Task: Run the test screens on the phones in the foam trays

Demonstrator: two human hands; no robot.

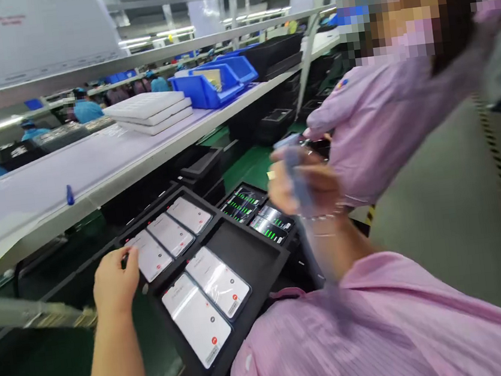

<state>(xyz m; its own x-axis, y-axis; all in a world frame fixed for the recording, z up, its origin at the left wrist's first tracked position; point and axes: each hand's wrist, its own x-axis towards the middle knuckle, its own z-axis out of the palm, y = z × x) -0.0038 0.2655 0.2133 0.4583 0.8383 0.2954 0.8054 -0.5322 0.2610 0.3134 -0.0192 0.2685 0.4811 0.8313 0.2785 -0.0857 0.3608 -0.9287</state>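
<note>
A black tray (258, 259) lies on the green bench and holds several phones with white film on their screens. My left hand (115, 282) rests at the tray's left edge, fingers curled against the nearest phone (150, 255) in the back row. My right hand (307, 184) is raised above the tray's right side, closed round a thin blue strip (297, 176) that is smeared by motion. Two more phones (207, 304) lie in the tray's front row.
A second tray with lit phones (257, 211) sits behind the first. A co-worker in a pink coat (382, 118) stands close on the right. The grey shelf (94, 163) above carries white trays (151, 112) and blue bins (211, 84).
</note>
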